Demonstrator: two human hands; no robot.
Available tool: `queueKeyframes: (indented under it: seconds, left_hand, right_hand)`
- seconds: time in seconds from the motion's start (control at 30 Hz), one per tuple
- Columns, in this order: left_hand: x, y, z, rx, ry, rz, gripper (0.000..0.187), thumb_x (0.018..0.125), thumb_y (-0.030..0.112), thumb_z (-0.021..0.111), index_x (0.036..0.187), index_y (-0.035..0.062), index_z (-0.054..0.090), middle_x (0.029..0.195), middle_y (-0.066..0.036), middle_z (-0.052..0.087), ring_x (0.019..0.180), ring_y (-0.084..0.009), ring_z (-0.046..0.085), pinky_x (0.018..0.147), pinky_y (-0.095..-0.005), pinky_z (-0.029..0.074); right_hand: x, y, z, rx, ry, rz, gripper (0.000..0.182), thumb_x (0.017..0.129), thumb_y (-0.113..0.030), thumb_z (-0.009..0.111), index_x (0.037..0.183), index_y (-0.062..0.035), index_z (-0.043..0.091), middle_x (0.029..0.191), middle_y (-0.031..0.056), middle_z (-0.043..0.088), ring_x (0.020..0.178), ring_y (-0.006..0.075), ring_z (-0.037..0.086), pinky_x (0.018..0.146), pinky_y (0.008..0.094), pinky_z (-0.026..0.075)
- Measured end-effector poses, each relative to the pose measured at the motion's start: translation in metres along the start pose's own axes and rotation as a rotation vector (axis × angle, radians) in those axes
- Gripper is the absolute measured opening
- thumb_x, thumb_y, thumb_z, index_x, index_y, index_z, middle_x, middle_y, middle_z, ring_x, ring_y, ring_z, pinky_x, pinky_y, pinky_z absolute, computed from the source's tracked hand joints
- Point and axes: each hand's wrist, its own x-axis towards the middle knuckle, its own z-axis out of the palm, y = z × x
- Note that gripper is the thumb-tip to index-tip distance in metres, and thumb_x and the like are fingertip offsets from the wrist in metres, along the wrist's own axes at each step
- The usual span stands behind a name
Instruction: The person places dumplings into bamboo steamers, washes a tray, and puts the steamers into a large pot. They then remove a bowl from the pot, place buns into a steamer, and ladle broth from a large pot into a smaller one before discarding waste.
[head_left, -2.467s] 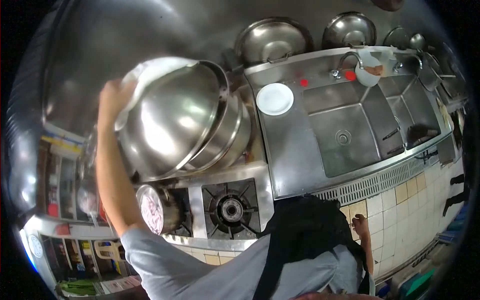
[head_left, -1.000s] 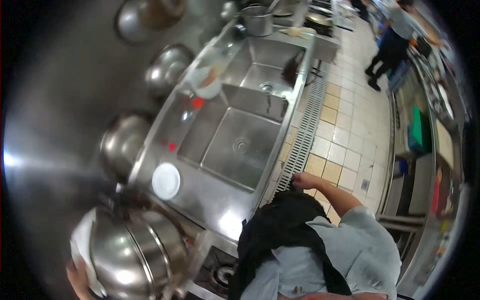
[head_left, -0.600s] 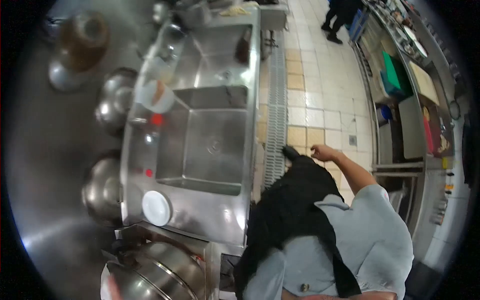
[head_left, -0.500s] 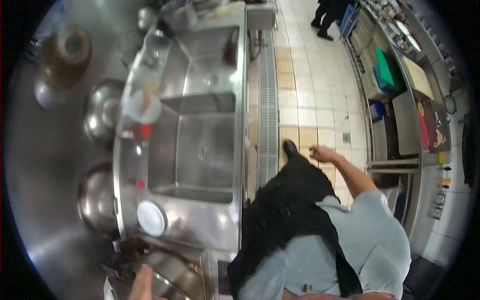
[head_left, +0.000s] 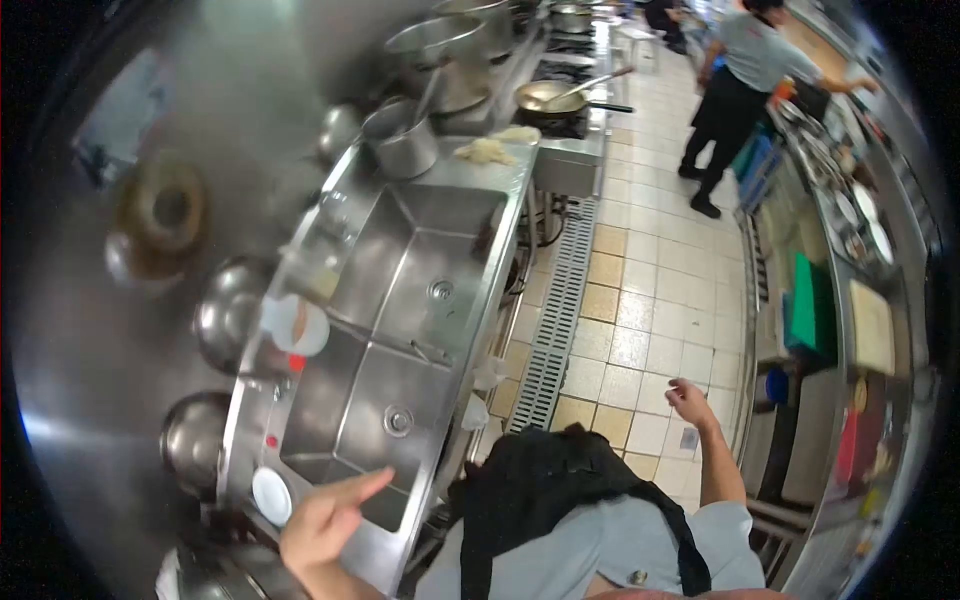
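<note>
My left hand (head_left: 325,520) is over the near edge of the steel double sink (head_left: 445,330), with fingers stretched toward the near basin and nothing in them. Close by on the sink's ledge is a round white lid or dish (head_left: 271,496). My right hand (head_left: 690,403) hangs over the tiled floor on the right, fingers loosely bent and apart, holding nothing I can see. A white plastic jug or tub (head_left: 300,325) stands on the back ledge of the sink, by a tap (head_left: 277,392).
Metal bowls (head_left: 238,315) hang on the steel wall. Ahead are a steel pot (head_left: 400,138), a pale cloth (head_left: 485,151) and a pan (head_left: 552,98) on the stove. A co-worker (head_left: 750,90) stands at the right counter. A drain grate (head_left: 555,330) runs along the floor.
My view has tilted up, bringing the stove and more of the co-worker into sight. My left hand has come up from the bottom edge to the sink. The co-worker's arm reaches over the counter.
</note>
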Motion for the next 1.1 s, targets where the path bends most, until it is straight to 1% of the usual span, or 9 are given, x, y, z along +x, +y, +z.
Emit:
queueKeyframes:
  seconds: [0.2,0.3,0.37,0.43,0.53,0.6,0.7,0.77,1.1]
  left_hand:
    - [0.112,-0.061,0.036,-0.179,-0.071,-0.396,0.046,0.105,0.028,0.057,0.141,-0.0002,0.056,0.135,-0.01,0.066,0.122,-0.0126,0.058,0.105,-0.0272,0.043]
    - [0.172,-0.1,0.033,-0.282,-0.027,-0.468,0.044,0.105,0.026,0.06,0.143,0.0046,0.057,0.132,-0.001,0.066,0.116,-0.0073,0.057,0.099,-0.0248,0.045]
    - [0.219,-0.131,0.019,-0.329,-0.024,-0.481,0.044,0.105,0.026,0.06,0.143,0.0044,0.057,0.132,-0.002,0.066,0.115,-0.0074,0.057,0.098,-0.0249,0.045]
    - [0.271,-0.158,-0.003,-0.352,-0.025,-0.47,0.045,0.104,0.023,0.06,0.143,0.0006,0.054,0.135,-0.009,0.065,0.122,-0.0143,0.06,0.105,-0.0278,0.044]
    - [0.371,-0.17,-0.037,-0.336,0.086,-0.429,0.044,0.103,0.025,0.062,0.142,0.0051,0.058,0.125,-0.005,0.068,0.111,-0.0088,0.059,0.095,-0.0244,0.046]
    - [0.433,-0.164,-0.068,-0.297,0.099,-0.442,0.046,0.102,0.025,0.065,0.142,0.0042,0.058,0.127,-0.006,0.068,0.112,-0.0092,0.059,0.096,-0.0245,0.046]
    - [0.51,-0.148,-0.124,-0.16,0.002,-0.478,0.047,0.1,0.023,0.066,0.142,0.0034,0.057,0.133,-0.012,0.067,0.117,-0.0135,0.062,0.098,-0.0272,0.047]
    - [0.584,-0.133,-0.156,-0.026,0.168,-0.221,0.045,0.099,0.02,0.067,0.14,0.0043,0.059,0.134,-0.016,0.066,0.119,-0.0179,0.063,0.098,-0.0293,0.048]
    - [0.804,-0.04,-0.12,0.201,-0.048,0.119,0.043,0.09,0.003,0.069,0.133,-0.0005,0.063,0.133,-0.02,0.065,0.124,-0.027,0.063,0.102,-0.033,0.048]
  right_hand:
    - [0.123,-0.116,-0.038,0.308,0.012,-0.171,0.032,0.101,-0.014,0.06,0.129,0.0021,0.057,0.079,0.0065,0.066,0.073,0.0112,0.064,0.061,0.0279,0.052]
    - [0.172,-0.213,-0.054,0.072,-0.107,-0.257,0.032,0.1,-0.015,0.061,0.131,-0.0036,0.059,0.076,0.0105,0.069,0.068,0.0188,0.067,0.061,0.0341,0.054]
    - [0.215,-0.261,-0.066,-0.349,-0.09,-0.554,0.031,0.098,-0.015,0.063,0.129,-0.009,0.062,0.072,0.0149,0.067,0.066,0.028,0.067,0.062,0.0382,0.053]
    - [0.255,-0.292,-0.08,-0.372,-0.045,-0.538,0.031,0.097,-0.015,0.063,0.127,-0.0091,0.063,0.072,0.0167,0.066,0.067,0.0316,0.066,0.063,0.04,0.053]
    - [0.311,-0.342,-0.117,-0.354,0.082,-0.617,0.031,0.095,-0.013,0.065,0.126,-0.0096,0.064,0.069,0.0168,0.063,0.062,0.0329,0.064,0.064,0.0419,0.052]
    - [0.333,-0.359,-0.147,-0.372,0.154,-0.539,0.033,0.094,-0.009,0.065,0.127,-0.0093,0.063,0.074,0.0143,0.063,0.067,0.0283,0.063,0.066,0.0382,0.053]
    - [0.354,-0.393,-0.186,-0.265,0.227,-0.514,0.036,0.094,0.0,0.061,0.129,-0.0068,0.06,0.107,0.0133,0.063,0.084,0.0221,0.062,0.074,0.0306,0.054]
    - [0.38,-0.403,-0.214,-0.308,0.235,-0.422,0.037,0.093,0.004,0.059,0.129,-0.0054,0.059,0.113,0.0145,0.063,0.089,0.0246,0.065,0.077,0.0338,0.055]
    - [0.518,-0.434,-0.265,-0.586,0.238,-0.583,0.035,0.092,-0.006,0.066,0.126,-0.0044,0.06,0.118,0.0174,0.064,0.108,0.0369,0.063,0.089,0.0431,0.053]
